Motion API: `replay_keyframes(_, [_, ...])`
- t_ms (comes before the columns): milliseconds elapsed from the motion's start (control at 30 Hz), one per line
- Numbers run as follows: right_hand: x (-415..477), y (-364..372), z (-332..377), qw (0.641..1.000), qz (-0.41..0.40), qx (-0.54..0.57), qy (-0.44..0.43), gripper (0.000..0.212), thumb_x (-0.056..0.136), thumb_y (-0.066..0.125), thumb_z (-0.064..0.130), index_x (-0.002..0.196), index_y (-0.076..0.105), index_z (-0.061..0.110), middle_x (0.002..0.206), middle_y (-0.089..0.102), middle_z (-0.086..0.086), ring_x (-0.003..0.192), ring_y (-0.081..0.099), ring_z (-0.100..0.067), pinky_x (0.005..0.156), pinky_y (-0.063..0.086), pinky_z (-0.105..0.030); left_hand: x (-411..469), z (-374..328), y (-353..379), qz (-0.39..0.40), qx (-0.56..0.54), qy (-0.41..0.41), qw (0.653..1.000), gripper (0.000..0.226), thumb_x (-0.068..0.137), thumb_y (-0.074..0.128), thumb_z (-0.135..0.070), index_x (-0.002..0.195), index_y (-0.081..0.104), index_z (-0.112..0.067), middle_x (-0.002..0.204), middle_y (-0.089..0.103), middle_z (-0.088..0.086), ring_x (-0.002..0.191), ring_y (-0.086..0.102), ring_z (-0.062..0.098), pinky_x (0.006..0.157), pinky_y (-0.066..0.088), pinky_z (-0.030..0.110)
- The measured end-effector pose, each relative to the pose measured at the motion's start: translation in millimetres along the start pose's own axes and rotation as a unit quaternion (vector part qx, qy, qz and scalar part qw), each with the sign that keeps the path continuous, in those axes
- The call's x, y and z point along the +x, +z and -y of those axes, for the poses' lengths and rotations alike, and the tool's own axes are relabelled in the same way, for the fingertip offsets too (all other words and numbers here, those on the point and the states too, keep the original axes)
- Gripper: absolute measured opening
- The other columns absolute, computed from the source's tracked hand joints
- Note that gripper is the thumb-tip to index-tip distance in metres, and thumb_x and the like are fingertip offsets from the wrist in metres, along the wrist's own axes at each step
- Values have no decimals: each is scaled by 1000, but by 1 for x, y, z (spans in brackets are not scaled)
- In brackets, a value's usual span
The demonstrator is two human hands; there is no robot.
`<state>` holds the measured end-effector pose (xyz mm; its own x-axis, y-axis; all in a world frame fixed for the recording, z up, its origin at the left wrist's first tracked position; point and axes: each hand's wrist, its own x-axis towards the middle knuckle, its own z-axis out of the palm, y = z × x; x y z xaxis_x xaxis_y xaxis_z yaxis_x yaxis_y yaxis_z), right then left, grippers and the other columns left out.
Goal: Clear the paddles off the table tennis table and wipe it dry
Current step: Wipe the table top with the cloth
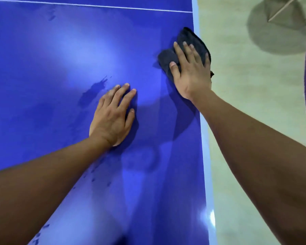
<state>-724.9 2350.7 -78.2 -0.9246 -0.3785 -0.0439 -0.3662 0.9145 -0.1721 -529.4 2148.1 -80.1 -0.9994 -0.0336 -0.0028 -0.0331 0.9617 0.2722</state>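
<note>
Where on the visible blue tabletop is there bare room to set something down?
Left of the left hand, up to the white line, the table is bare apart from a wet smear near it. A gap lies between the hands. It is crowded at the side edge, where the right hand presses the cloth.

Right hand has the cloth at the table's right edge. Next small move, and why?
Probably slide the cloth leftward to the dark wet smear just past the left hand. The right hand presses flat on the cloth at the right edge of the table, while that smear and the droplets by the left forearm look undried.
</note>
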Motion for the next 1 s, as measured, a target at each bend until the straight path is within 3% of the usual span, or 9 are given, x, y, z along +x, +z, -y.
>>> replay_keyframes(267, [-173,17,15,999,-20,10,39,60,107,22,51,164,13,33,171,15,1,158,11,-18,126,9,-55,-5,-5,0,-14,7,9,1000,49,108,29,-29,153,36,-13,161,34,9,150,27,32,123,19,44])
replay_keyframes(400, [-244,24,20,998,-30,7,49,60,107,22,51,164,12,35,171,16,2,158,10,-17,127,9,-54,-27,-13,-5,-19,29,-27,999,54,109,21,-36,156,29,-9,163,27,12,150,24,32,122,18,43])
replay_keyframes(633, [-348,30,31,999,-30,2,46,61,106,17,51,164,11,33,171,16,1,159,9,-16,127,6,-55,-227,-59,5,-17,-4,-11,1000,52,105,38,-33,153,38,-12,164,28,11,151,26,31,123,21,44])
replay_keyframes(767, [-413,38,46,998,-52,0,38,64,104,21,52,164,20,29,170,23,-1,158,16,-18,126,8,-57,-331,-72,21,-21,0,-6,1000,54,102,39,-31,152,42,-11,161,34,11,150,29,31,121,27,48])
replay_keyframes(1000, [-492,53,102,996,-80,21,-26,66,103,36,50,163,26,24,166,33,-1,155,26,-18,125,17,-56,-377,-78,18,-24,-19,-40,999,53,101,37,-30,151,44,-13,160,37,6,150,32,26,122,26,45])
